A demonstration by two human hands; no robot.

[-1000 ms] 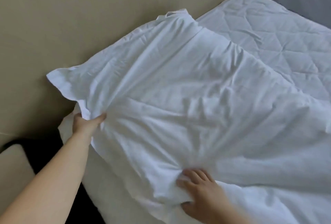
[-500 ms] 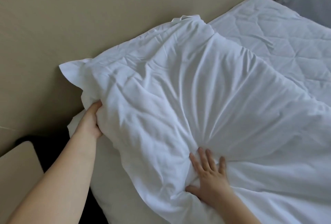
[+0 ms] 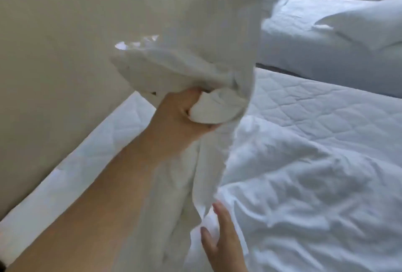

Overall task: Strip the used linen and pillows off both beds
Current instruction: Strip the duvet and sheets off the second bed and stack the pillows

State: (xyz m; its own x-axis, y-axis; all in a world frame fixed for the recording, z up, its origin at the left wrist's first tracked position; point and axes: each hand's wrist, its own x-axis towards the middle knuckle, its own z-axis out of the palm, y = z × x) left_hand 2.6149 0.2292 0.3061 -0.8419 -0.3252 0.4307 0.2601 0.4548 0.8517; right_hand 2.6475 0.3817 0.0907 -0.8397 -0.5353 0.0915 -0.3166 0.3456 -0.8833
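The white pillow is shown held up above the quilted mattress, its lower end bunched in the left hand, whose fingers are curled tightly into the fabric, while its loose cloth hangs down toward the mattress's near edge. The right hand is seen low over the mattress, fingers straight and slightly spread, touching the hanging cloth (whether any is pinched cannot be told). A crumpled white sheet is spread over the mattress's near part, a beige headboard runs along its left side, and beyond its far side a second bed bearing another pillow is visible.
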